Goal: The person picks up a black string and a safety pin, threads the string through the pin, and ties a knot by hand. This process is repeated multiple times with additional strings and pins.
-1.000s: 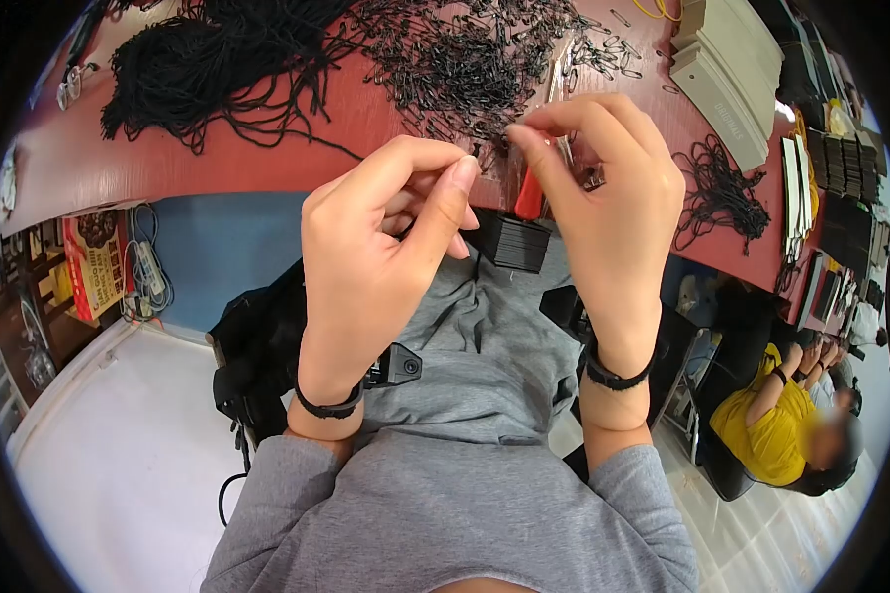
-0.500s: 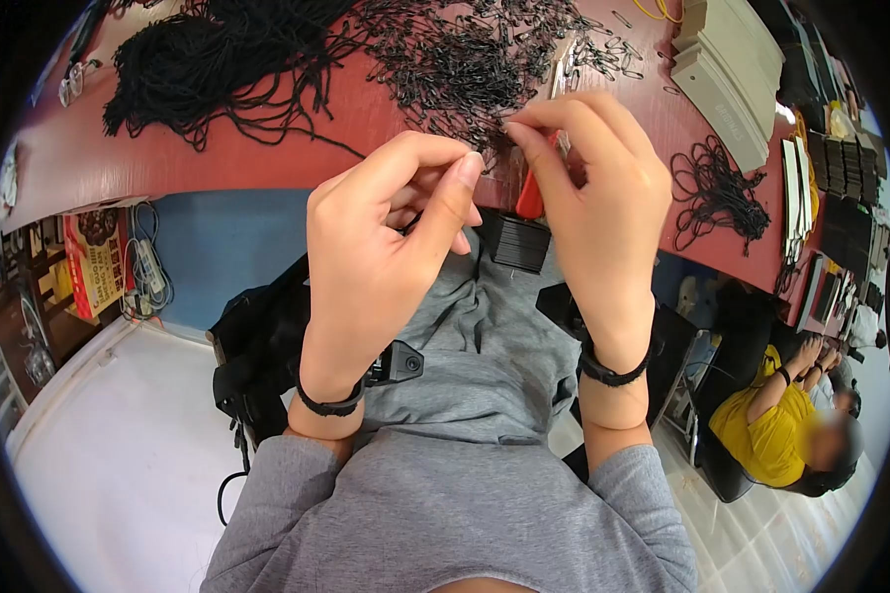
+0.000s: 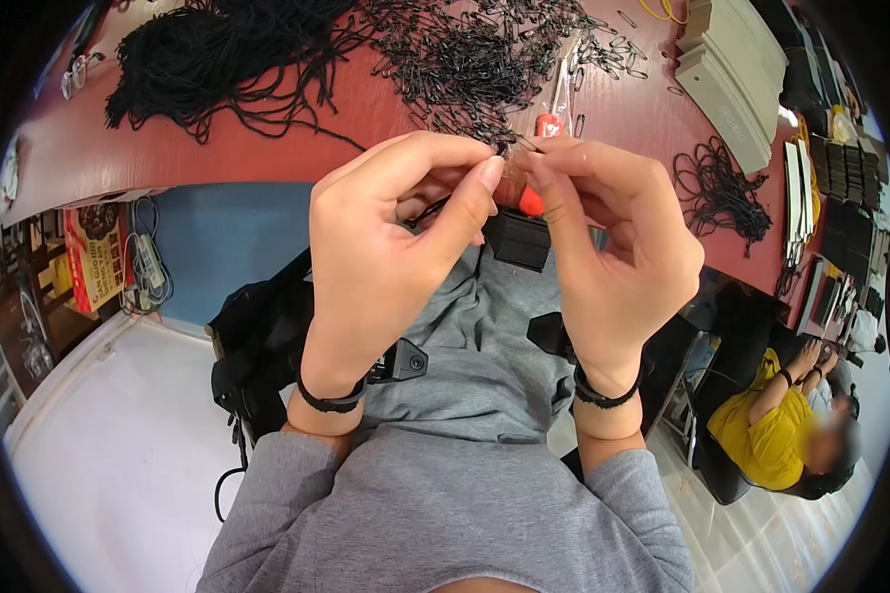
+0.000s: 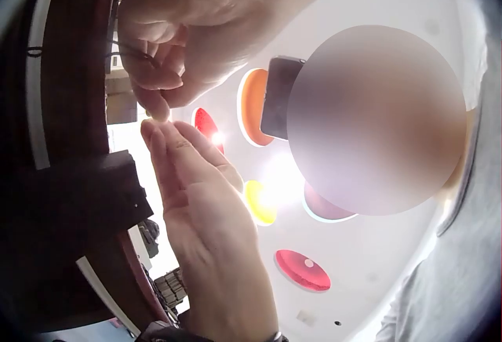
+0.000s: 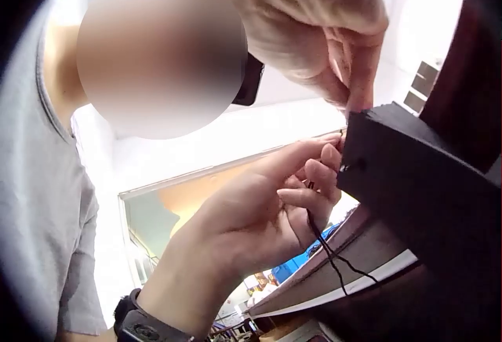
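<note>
My left hand (image 3: pixel 381 247) pinches a black cord, whose loose ends (image 5: pixel 333 257) hang below its curled fingers in the right wrist view. Close beside its fingertips, my right hand (image 3: pixel 623 237) pinches a thin dark pin (image 3: pixel 529 147) between thumb and forefinger. In the left wrist view the fingertips of the left hand (image 4: pixel 192 40) and right hand (image 4: pixel 212 224) meet or nearly meet; the small parts between them are hard to make out. Below the hands is a stack of black cards (image 3: pixel 521 243), large at the right of the right wrist view. A red object (image 3: pixel 532 202) shows between the hands.
On the red table (image 3: pixel 257 158) lie a heap of black cords (image 3: pixel 218 59), a pile of black safety pins (image 3: pixel 465 69) and a smaller cord bundle (image 3: pixel 727 198). Grey boxes (image 3: pixel 732 89) stand at the right. A person in yellow (image 3: pixel 761 425) sits beyond.
My right hand has come down and turned, its fingertips now beside the left ones with the thin pin showing. The left hand has shifted slightly right.
</note>
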`<move>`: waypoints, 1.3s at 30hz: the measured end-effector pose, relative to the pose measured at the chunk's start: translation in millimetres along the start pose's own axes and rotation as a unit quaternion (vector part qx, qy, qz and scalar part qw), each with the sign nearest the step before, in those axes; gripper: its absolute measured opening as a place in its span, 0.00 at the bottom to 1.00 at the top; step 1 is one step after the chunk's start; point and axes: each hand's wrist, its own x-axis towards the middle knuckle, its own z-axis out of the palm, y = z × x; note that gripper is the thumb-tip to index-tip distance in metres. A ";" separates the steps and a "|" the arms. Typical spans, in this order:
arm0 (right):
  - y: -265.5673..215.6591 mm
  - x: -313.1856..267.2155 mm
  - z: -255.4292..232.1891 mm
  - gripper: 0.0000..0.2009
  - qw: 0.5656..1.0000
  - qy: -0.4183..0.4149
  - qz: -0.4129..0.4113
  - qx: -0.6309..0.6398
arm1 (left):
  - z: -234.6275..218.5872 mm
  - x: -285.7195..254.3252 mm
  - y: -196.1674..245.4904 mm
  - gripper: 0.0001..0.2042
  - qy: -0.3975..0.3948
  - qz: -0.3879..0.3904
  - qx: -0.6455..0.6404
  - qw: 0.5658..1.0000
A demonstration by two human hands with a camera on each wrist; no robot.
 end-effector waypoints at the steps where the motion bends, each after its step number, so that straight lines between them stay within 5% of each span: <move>1: 0.1 -0.7 1.5 0.06 0.999 0.008 -0.029 -0.024 | -0.4 0.6 -4.8 0.06 -0.002 0.032 0.014 0.999; 23: 16.6 -2.8 2.9 0.13 0.965 0.034 -0.250 -0.076 | 3.4 -0.1 -3.6 0.03 0.020 0.078 0.089 0.993; 28: 17.2 -5.4 1.6 0.12 0.971 0.030 -0.232 -0.057 | 4.2 -2.0 5.9 0.03 0.012 0.009 0.011 1.000; 35: 4.0 -7.1 -6.9 0.08 0.993 -0.010 -0.120 -0.017 | 2.5 -3.6 0.7 0.05 -0.011 0.014 -0.001 1.000; 39: 12.7 -9.8 -1.7 0.11 0.990 0.027 -0.135 0.015 | 2.0 -4.0 3.9 0.03 -0.013 0.030 0.035 0.999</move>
